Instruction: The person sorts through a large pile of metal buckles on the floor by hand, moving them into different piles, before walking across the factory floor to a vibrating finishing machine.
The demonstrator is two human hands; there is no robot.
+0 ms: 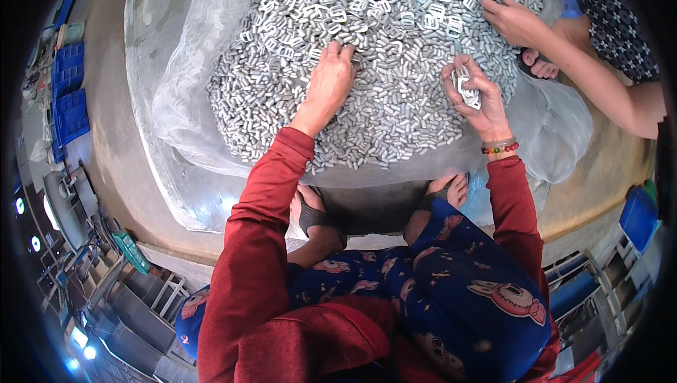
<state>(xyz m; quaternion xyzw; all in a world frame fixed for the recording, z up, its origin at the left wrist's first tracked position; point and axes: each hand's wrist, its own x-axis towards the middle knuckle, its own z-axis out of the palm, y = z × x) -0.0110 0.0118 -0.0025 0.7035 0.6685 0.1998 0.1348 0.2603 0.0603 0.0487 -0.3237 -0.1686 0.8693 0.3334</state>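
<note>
Because the sheet (176,112) lies spread beneath the pellets (395,108), it likely serves to hold that heap together. Loose buckles (438,11) lie on top, mostly toward the far side, where they are probably easiest to pick out. Your right grip (488,107) is curled closed around a bunch (467,88) of buckles, seemingly so that they stay stacked. Your left grip (328,81) rests palm down, fingertips at the heap beside more buckles; its underside is hidden, so whether it pinches one, you cannot tell. A co-worker's hand (518,25) holds another.
</note>
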